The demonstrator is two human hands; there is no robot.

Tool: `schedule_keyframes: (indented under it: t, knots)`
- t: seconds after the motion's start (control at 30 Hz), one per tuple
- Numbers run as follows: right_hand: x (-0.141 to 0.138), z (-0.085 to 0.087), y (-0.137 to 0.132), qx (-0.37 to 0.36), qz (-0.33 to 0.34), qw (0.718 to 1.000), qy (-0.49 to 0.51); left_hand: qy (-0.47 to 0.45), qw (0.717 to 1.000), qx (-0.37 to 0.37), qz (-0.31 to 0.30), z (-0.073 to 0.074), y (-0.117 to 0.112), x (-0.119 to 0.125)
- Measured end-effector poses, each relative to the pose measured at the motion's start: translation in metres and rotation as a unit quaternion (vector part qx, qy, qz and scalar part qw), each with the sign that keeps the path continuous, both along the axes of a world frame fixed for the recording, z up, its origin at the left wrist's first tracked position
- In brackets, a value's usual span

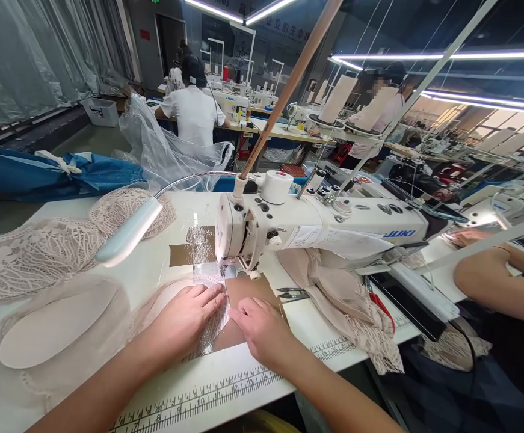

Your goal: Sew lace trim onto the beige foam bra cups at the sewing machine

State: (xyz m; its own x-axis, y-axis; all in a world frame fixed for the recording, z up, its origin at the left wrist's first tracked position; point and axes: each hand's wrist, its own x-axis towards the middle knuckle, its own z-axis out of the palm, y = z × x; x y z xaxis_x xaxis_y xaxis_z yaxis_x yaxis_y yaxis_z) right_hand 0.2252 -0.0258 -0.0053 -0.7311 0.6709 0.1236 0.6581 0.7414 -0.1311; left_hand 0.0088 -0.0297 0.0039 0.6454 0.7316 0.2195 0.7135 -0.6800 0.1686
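Lace cups (40, 252), two, lie at the left; nearer is one mesh-edged cup (54, 328). There are one JUKI sewing machine (289, 210), one lamp head (130, 231) and one pair of thread snips (293, 294) right of the needle. The white tabletop (187, 207) bears a printed ruler (203, 394) along its near edge; beyond are grey curtains (40, 54) at far left and rows of machines with at least two people. Beige lace-edged fabric (165, 299) lies beneath the left hand (189, 313), its fingers laid flat together. The right hand (259, 328), fingers curled, sits just right of it on a brown sheet (255, 290); I cannot tell whether it grips anything.
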Motion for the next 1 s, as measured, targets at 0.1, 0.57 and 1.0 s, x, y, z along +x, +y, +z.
schedule_keyframes:
  t: [0.1,0.57,1.0]
  knots:
    - [-0.001,-0.002,-0.001,0.005,-0.005,1.000,0.006,0.018,1.000,-0.001,0.014,-0.003,0.002,0.002]
    - [-0.011,0.006,0.009,0.002,-0.012,0.999,-0.034,-0.008,1.000,-0.003,0.012,-0.002,0.016,-0.007]
    - [-0.022,0.012,0.033,-0.017,-0.035,0.998,-0.041,-0.018,1.000,0.013,-0.016,-0.004,0.041,-0.017]
